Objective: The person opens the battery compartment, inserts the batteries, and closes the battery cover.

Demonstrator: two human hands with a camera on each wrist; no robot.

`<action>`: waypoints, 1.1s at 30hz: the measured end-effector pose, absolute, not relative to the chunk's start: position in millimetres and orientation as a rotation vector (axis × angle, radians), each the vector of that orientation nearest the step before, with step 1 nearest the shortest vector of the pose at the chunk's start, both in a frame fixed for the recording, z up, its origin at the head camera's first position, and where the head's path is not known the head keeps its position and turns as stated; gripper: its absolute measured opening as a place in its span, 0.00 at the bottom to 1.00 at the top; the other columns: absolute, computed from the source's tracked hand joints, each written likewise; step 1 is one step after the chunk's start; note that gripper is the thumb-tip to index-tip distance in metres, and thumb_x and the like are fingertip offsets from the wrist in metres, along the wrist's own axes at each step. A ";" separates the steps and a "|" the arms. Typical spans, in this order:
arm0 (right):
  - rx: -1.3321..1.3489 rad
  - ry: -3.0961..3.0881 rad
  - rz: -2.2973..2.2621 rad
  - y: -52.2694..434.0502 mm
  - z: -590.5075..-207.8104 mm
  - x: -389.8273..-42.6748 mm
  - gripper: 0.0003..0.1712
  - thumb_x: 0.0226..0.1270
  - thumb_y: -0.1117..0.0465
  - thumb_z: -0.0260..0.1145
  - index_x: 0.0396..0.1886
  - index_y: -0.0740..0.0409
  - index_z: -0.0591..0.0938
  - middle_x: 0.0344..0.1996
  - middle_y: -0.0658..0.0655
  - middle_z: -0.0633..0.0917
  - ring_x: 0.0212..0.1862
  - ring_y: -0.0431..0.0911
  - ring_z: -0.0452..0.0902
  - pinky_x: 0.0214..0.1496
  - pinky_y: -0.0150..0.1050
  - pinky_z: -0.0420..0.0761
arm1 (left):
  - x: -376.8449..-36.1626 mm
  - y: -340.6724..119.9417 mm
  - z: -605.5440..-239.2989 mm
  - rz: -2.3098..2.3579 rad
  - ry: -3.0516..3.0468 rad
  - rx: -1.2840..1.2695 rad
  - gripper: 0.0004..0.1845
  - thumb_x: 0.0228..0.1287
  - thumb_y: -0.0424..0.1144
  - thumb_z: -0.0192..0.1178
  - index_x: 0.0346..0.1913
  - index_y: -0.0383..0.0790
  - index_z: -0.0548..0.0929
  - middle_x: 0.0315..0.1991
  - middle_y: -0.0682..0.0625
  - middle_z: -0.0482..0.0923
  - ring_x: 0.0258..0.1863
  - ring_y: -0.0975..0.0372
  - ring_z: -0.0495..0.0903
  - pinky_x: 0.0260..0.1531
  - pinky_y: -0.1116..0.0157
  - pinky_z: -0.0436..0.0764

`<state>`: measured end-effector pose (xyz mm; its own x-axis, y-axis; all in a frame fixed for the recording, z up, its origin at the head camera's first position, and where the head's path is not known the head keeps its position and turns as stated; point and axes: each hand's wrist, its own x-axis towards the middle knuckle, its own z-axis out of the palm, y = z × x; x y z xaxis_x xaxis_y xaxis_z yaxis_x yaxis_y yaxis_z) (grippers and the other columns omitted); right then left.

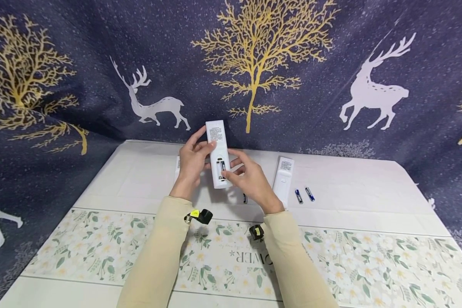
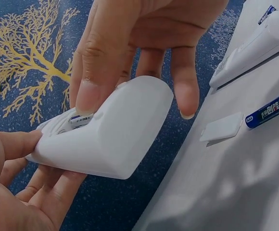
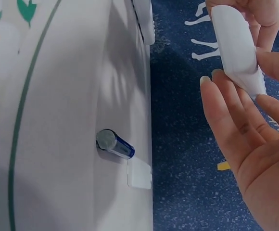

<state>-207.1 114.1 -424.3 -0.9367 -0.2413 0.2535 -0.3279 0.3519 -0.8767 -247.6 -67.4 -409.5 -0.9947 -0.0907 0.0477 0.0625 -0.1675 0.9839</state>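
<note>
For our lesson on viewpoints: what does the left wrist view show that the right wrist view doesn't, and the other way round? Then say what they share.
Only the left wrist view shows the fitted battery inside the held remote and the far battery by the resting remote.

Only the right wrist view shows the green leaf print on the table and pale deer legs on the cloth.

Both show the held remote, left hand, right hand, loose battery and white cover.

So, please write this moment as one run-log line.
left hand: grips white remote | right hand: thumb at open battery compartment | table: white cover beside loose battery, another remote
</note>
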 end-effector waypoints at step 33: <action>0.560 -2.985 1.301 156.5 -418.8 -212.5 0.28 0.69 0.61 0.76 0.66 0.64 0.81 0.55 0.65 0.86 0.56 0.56 0.84 0.59 0.52 0.83 | -246.9 -66.8 -407.5 -2.317 -1.989 0.064 0.30 0.76 0.37 0.67 0.76 0.61 0.76 0.52 0.48 0.85 0.42 0.57 0.87 0.27 0.69 0.84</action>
